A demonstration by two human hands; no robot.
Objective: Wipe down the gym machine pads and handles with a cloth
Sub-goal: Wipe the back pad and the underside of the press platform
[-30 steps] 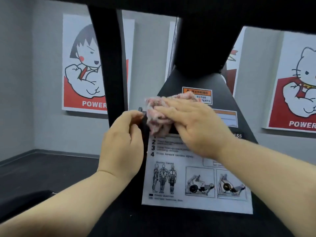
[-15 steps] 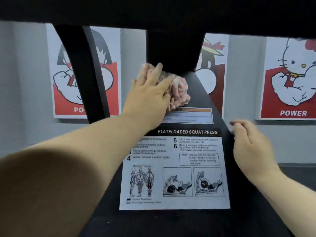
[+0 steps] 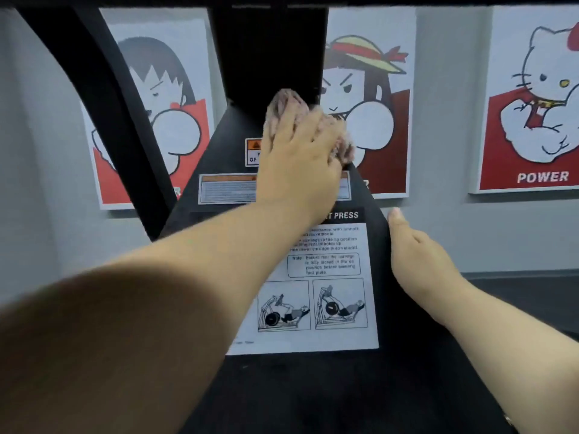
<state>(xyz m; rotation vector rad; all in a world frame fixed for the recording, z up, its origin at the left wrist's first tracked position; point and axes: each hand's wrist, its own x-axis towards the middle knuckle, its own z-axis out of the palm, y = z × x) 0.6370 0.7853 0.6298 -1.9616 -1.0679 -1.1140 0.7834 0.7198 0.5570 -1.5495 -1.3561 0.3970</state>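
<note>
At the upper end of a sloping black panel (image 3: 225, 142) on a squat press machine, seen from the wearer's head, the left hand (image 3: 297, 164) lies on a crumpled pinkish cloth (image 3: 285, 103), fingers straight and spread, pressing it flat to the surface. The cloth shows past the fingertips at 12 o'clock and beside the hand at 3 o'clock, just under a black post (image 3: 269, 51). The panel's long axis runs from 6 to 12 o'clock, narrowing upward, so most of its face lies toward 6 o'clock from the cloth; a pull straight back down looks like the natural next stroke. The left hand is on the cloth; the right hand (image 3: 419, 261) is well apart from it, toward 5 o'clock, resting against the panel's right edge with the thumb pointing up. Its fingers are hidden behind the edge, so whether they grip cannot be told.

Counted: one cloth, two hands. On the panel: one white instruction sheet (image 3: 338, 308), partly under the left forearm; one orange warning sticker (image 3: 253, 151) at 9 o'clock of the left hand; one long label (image 3: 228, 189) below it. On the grey wall behind: three cartoon posters (image 3: 163, 89) (image 3: 376, 120) (image 3: 532, 104). No pads or handles are in view
</note>
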